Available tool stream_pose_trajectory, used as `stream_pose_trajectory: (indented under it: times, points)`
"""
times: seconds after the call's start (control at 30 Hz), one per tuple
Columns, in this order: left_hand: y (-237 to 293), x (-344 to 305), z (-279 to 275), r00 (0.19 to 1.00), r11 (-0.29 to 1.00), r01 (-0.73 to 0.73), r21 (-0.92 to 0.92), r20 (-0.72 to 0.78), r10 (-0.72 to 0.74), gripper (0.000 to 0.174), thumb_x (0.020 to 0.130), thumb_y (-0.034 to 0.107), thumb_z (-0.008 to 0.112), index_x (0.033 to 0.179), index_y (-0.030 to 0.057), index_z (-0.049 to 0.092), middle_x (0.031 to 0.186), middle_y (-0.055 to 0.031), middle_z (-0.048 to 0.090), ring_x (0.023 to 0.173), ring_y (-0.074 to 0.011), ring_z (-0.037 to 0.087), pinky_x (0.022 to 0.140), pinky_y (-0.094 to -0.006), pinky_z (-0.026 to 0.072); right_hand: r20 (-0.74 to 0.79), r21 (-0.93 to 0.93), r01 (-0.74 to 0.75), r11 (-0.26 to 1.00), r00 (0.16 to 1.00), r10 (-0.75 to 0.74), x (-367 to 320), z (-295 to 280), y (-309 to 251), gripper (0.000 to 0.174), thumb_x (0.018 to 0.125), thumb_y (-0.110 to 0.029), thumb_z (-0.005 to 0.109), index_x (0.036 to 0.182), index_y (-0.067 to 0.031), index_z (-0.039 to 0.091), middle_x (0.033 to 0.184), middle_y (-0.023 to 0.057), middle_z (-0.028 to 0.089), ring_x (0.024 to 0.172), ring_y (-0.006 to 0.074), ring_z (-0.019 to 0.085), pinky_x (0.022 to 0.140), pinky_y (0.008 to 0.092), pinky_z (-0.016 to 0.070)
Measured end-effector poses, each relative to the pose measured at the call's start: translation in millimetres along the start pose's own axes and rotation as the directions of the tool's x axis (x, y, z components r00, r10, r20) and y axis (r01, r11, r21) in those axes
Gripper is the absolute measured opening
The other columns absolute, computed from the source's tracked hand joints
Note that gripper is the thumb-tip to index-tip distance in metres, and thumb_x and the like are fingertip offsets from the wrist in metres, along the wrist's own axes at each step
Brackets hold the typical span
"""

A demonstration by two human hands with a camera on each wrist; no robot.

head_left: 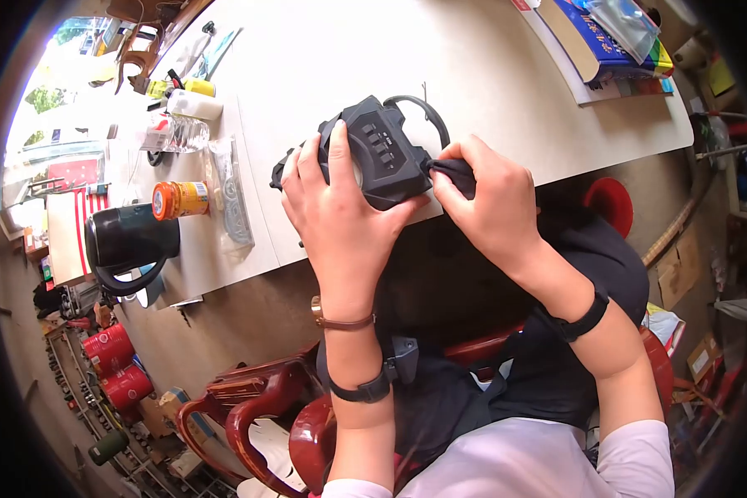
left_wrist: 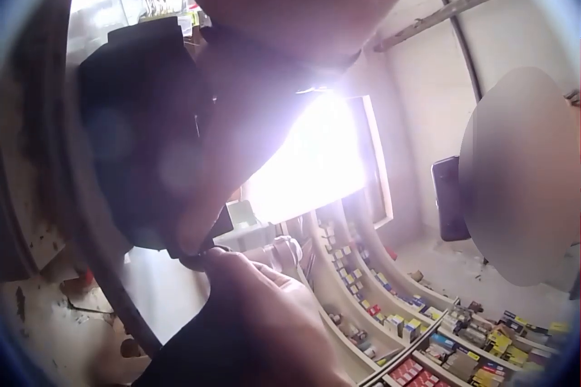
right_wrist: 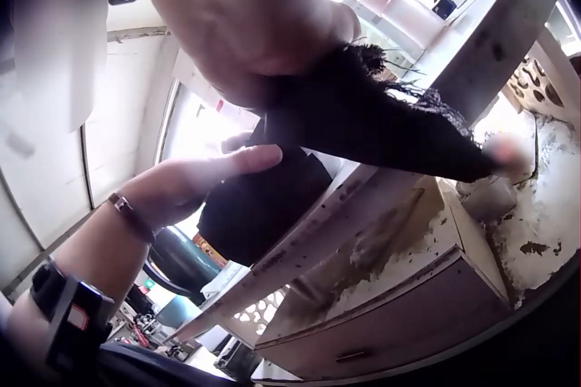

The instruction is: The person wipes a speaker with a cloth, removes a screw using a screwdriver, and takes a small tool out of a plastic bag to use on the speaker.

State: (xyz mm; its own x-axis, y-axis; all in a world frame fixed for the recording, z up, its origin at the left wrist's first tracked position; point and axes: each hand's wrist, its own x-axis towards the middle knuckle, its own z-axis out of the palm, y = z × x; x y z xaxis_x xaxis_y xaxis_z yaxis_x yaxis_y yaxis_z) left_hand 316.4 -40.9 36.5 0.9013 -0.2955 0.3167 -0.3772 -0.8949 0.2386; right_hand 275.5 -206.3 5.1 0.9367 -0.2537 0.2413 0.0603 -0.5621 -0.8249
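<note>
A black angular device (head_left: pixel 378 149) with a row of small buttons is tilted up at the table's front edge. The left hand (head_left: pixel 340 199) grips it, fingers spread over its left side and thumb along the lower edge. At its right corner the right hand (head_left: pixel 494 195) pinches a dark cloth (head_left: pixel 456 176) between thumb and fingers, against the device. In the right wrist view this black cloth (right_wrist: pixel 381 124) hangs from the right hand with a frayed edge. A black cable (head_left: pixel 427 108) loops behind the device.
On the table (head_left: pixel 307 50), an orange-lidded jar (head_left: pixel 178 200), a black kettle (head_left: pixel 131 241), a clear bottle (head_left: pixel 178 133) and a plastic ruler (head_left: pixel 234 199) lie or stand left. Books (head_left: pixel 602 50) are stacked back right. A red wooden chair (head_left: pixel 249 407) stands below.
</note>
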Motion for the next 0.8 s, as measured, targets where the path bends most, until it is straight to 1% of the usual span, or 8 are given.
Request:
stream_pose_trajectory:
  times: [0.13,0.23,0.3,0.47,0.53,0.57,0.7,0.8]
  points:
    - [7.5,-5.2,4.6,0.999,0.999,0.034,0.03,-0.044,-0.032,0.1,0.054,0.036,0.094,0.14,0.0078,0.053,0.136,-0.0164,0.051,0.129,-0.0376,0.044,0.109,-0.0509,0.0365,-0.024,-0.027,0.013,1.0,1.0,-0.013,0.9,3.0,3.1,0.015,0.084,-0.013,0.072,0.089,-0.0007,0.063,0.075,0.0158,0.068,0.067,0.0341,0.069,0.062,0.0397,0.0541]
    - [6.3,-5.7,3.6,0.999,0.999,0.014,0.035,-0.039,-0.013,0.097,0.06,0.037,0.092,0.142,0.0053,0.053,0.136,-0.0169,0.051,0.124,-0.0372,0.045,0.108,-0.0485,0.0371,-0.061,0.127,-0.056,0.99,0.996,0.064,0.9,6.8,6.2,0.015,0.085,-0.013,0.071,0.089,0.0,0.064,0.076,0.0173,0.068,0.068,0.0331,0.069,0.063,0.0382,0.0545]
    - [5.8,-5.5,2.6,0.999,0.999,0.002,0.038,-0.035,0.0,0.098,0.059,0.037,0.092,0.142,0.0052,0.052,0.137,-0.0167,0.051,0.124,-0.037,0.045,0.107,-0.0482,0.0373,0.007,0.24,-0.146,0.96,0.989,0.149,1.4,4.8,4.6,0.016,0.086,-0.013,0.07,0.09,0.0012,0.064,0.077,0.0191,0.068,0.069,0.0323,0.07,0.064,0.0375,0.0547]
    - [0.4,-3.9,-8.2,1.0,1.0,-0.007,-0.004,0.013,0.007,0.101,0.057,0.037,0.093,0.143,0.0049,0.051,0.136,-0.0158,0.05,0.124,-0.037,0.044,0.107,-0.0475,0.0372,0.081,0.245,-0.151,0.958,0.988,0.134,-0.6,1.1,4.1,0.016,0.087,-0.013,0.068,0.092,0.0021,0.063,0.077,0.02,0.068,0.07,0.034,0.07,0.066,0.0387,0.0546]
    - [-3.7,1.3,-25.1,0.975,0.997,0.074,-0.006,0.212,-0.071,0.106,0.052,0.036,0.094,0.143,0.0056,0.049,0.135,-0.0154,0.048,0.128,-0.0379,0.042,0.112,-0.0514,0.0339,0.101,0.238,-0.165,0.957,0.984,0.144,-0.1,-0.5,4.6,0.018,0.087,-0.013,0.068,0.094,0.0024,0.063,0.077,0.0199,0.068,0.069,0.0348,0.07,0.067,0.0392,0.0547]
    - [-4.9,1.1,-27.8,0.97,0.996,0.069,0.054,0.229,-0.079,0.106,0.053,0.033,0.093,0.144,0.0052,0.047,0.134,-0.0158,0.048,0.128,-0.0396,0.042,0.114,-0.0526,0.0319,0.136,0.214,-0.193,0.958,0.977,0.167,1.4,-1.1,5.1,0.019,0.088,-0.014,0.067,0.095,0.0023,0.062,0.078,0.0204,0.068,0.071,0.0359,0.07,0.068,0.0397,0.0547]
    - [-16.1,-1.5,-20.4,0.987,0.991,-0.051,0.125,0.157,0.031,0.106,0.055,0.032,0.092,0.145,0.0042,0.044,0.138,-0.0173,0.046,0.13,-0.0419,0.04,0.114,-0.0525,0.031,0.179,0.224,-0.272,0.936,0.955,0.235,4.3,-0.8,14.6,0.025,0.087,-0.019,0.068,0.096,0.0022,0.059,0.082,0.0207,0.068,0.076,0.0344,0.069,0.073,0.0396,0.0542]
    - [-25.8,-2.2,-14.5,0.985,0.996,-0.037,-0.077,0.164,0.049,0.106,0.055,0.032,0.09,0.146,0.0028,0.043,0.14,-0.0197,0.045,0.132,-0.0429,0.04,0.114,-0.0532,0.0303,0.315,0.29,-0.359,0.887,0.911,0.265,8.1,-1.9,21.0,0.028,0.085,-0.02,0.071,0.094,0.0024,0.058,0.084,0.0195,0.066,0.079,0.0302,0.068,0.075,0.0385,0.0536]
